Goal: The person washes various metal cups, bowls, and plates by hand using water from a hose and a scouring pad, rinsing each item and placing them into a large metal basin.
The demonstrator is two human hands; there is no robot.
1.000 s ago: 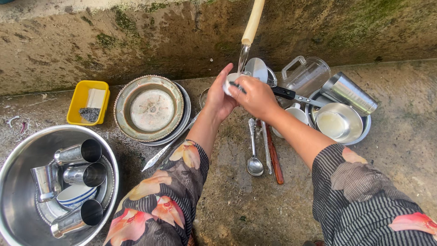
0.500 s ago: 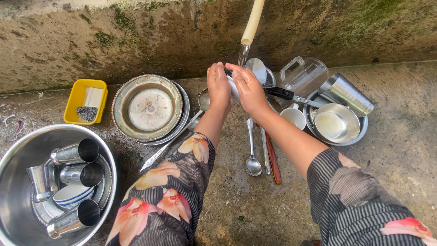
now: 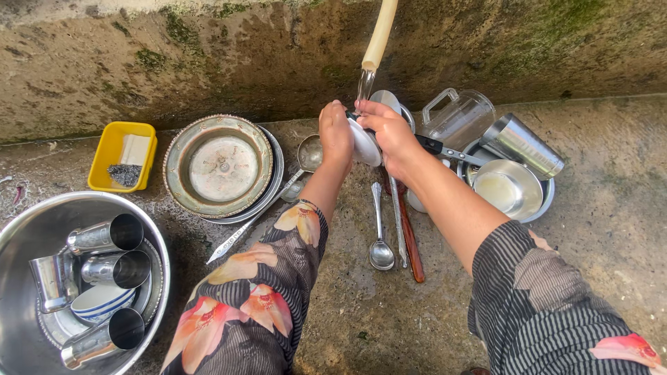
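Holding a small white cup (image 3: 365, 142) under the hose (image 3: 379, 38), my left hand (image 3: 335, 135) and right hand (image 3: 392, 135) clamp it between them. Wet, it seems slippery and breakable; gripping the rim feels safest.

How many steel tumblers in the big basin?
3 steel tumblers in the basin, all on their sides: top, middle, bottom. More may sit hidden past the frame edge.

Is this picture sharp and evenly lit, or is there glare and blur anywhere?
Head view: soft daylight and mostly sharp; bright glare on the steel bowl and the big basin; a dark shadow under the sleeve beside the basin; the water stream is streaked; the left hand and right hand hold a white cup, fairly crisp.
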